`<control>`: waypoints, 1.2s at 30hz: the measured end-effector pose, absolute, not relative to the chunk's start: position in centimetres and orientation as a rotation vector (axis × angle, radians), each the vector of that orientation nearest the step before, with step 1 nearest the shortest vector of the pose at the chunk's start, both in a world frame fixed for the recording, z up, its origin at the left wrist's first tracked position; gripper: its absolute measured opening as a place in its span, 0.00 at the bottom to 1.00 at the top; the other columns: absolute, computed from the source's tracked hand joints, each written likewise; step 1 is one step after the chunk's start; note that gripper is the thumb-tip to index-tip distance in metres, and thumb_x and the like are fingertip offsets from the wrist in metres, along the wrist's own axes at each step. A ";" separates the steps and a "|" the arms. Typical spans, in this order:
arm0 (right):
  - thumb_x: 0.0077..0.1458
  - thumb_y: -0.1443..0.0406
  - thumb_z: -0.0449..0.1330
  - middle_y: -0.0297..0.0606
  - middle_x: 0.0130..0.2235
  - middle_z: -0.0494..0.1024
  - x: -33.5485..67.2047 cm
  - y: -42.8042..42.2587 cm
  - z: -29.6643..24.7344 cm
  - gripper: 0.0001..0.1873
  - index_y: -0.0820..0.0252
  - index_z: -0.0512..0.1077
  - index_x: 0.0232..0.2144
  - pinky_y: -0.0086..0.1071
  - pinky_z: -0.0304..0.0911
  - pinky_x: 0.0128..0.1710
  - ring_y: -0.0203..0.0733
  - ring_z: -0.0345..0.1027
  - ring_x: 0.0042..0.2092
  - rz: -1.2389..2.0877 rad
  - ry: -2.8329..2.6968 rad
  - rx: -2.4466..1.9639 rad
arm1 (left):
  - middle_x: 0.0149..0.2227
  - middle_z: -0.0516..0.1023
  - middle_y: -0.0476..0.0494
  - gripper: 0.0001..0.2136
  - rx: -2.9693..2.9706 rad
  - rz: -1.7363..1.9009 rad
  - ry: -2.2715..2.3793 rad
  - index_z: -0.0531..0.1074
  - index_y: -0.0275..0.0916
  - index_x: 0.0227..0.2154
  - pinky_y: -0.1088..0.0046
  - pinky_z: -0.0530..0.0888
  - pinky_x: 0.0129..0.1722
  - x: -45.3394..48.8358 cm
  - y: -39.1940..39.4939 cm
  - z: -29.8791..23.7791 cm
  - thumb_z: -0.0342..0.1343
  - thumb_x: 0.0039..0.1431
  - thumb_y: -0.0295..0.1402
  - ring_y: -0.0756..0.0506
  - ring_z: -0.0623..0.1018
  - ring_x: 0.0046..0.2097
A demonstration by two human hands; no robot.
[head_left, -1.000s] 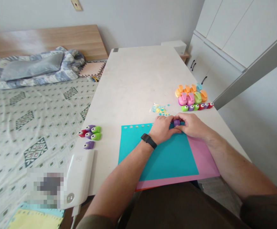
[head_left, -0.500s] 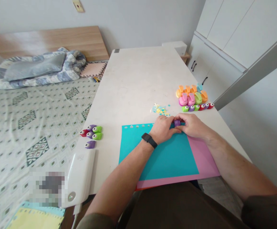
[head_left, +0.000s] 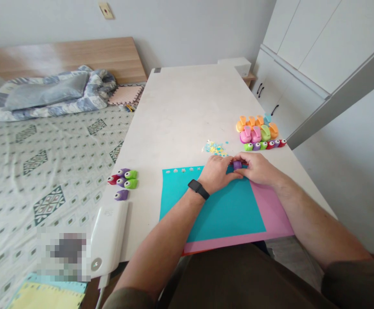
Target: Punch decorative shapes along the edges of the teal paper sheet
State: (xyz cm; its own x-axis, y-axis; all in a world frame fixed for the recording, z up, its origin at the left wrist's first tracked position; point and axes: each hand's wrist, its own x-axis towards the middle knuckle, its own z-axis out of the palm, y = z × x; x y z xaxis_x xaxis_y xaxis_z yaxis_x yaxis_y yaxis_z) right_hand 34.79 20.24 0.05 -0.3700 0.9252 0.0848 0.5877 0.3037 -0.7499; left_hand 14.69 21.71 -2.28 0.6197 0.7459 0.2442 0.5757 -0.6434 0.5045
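A turquoise sheet of paper (head_left: 219,210) lies over a pink sheet (head_left: 272,210), with a row of small punched shapes along its far edge. At the right part of that edge sits a purple craft punch (head_left: 237,165). My right hand (head_left: 259,169) grips the punch between thumb and fingers. My left hand (head_left: 217,172), with a black watch on its wrist, pinches the paper's far edge just left of the punch; its fingertips are partly hidden. Beyond the hands lies a scatter of small yellow and blue paper cutouts (head_left: 215,148).
Large orange, pink, green and blue punches (head_left: 256,134) stand at the right, with a row of small punches (head_left: 264,146) before them. Several more small punches (head_left: 122,182) sit at the left near a white device (head_left: 109,236) with a cable. A bed (head_left: 61,150) adjoins the table's left side.
The view has shifted very slightly. Both hands stay at the same part of the paper's edge, and the purple punch remains in the right hand.
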 end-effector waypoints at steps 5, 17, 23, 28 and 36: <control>0.52 0.65 0.67 0.38 0.43 0.83 35.1 20.2 0.3 0.16 0.55 0.78 0.45 0.39 0.69 0.45 0.48 0.76 0.42 0.850 -2.086 -1.346 | 0.46 0.83 0.39 0.28 2.465 0.605 1.095 0.73 0.40 0.53 0.58 0.71 0.56 14.2 21.3 -2.0 0.61 0.60 0.57 0.37 0.81 0.50; 0.55 0.63 0.67 0.39 0.46 0.83 35.9 20.4 0.0 0.18 0.54 0.76 0.49 0.42 0.71 0.48 0.50 0.76 0.45 0.851 -2.109 -1.367 | 0.50 0.84 0.41 0.17 2.442 0.588 1.195 0.73 0.41 0.54 0.58 0.72 0.57 13.3 21.4 -2.4 0.62 0.64 0.38 0.39 0.81 0.52; 0.58 0.58 0.66 0.39 0.44 0.83 36.4 20.6 0.1 0.20 0.53 0.76 0.52 0.42 0.71 0.43 0.48 0.75 0.41 0.830 -2.010 -1.414 | 0.48 0.84 0.41 0.11 2.421 0.576 1.236 0.75 0.41 0.50 0.59 0.73 0.56 13.3 21.3 -2.1 0.56 0.68 0.32 0.40 0.81 0.51; 0.60 0.55 0.65 0.41 0.44 0.82 37.1 21.1 -0.6 0.20 0.55 0.75 0.52 0.42 0.71 0.43 0.48 0.74 0.42 0.838 -1.844 -1.428 | 0.47 0.84 0.42 0.10 2.395 0.614 1.238 0.76 0.41 0.49 0.60 0.74 0.55 13.2 21.3 -2.2 0.54 0.68 0.31 0.41 0.81 0.50; 0.62 0.49 0.64 0.40 0.44 0.82 36.4 21.1 -0.2 0.19 0.54 0.76 0.47 0.40 0.71 0.46 0.48 0.75 0.44 1.097 -1.542 -1.295 | 0.46 0.84 0.42 0.10 2.358 0.641 1.232 0.76 0.41 0.48 0.61 0.75 0.54 13.1 21.3 -2.1 0.53 0.69 0.32 0.42 0.82 0.49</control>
